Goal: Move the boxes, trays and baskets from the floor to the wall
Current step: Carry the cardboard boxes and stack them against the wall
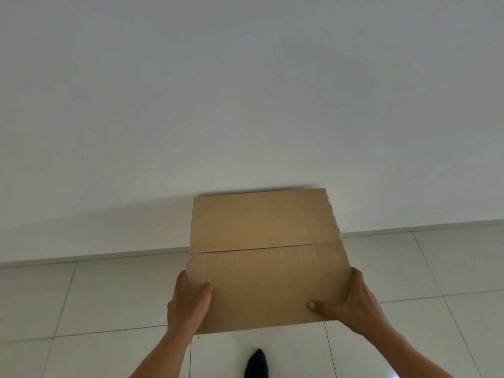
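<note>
Pale floor tiles [114, 296] meet a plain white wall [245, 91] along a low skirting line. A closed brown cardboard box [267, 257] is held up in front of the wall. The left hand [188, 304] grips its near left corner, thumb on top, fingers hidden down the side. The right hand [351, 304] grips the near right corner, thumb stretched along the top. A dark-socked foot [257, 364] stands on the tiles below.

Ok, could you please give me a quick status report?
Both gripping: left hand, right hand on cardboard box sides. Box near wall. No obstruction visible.
</note>
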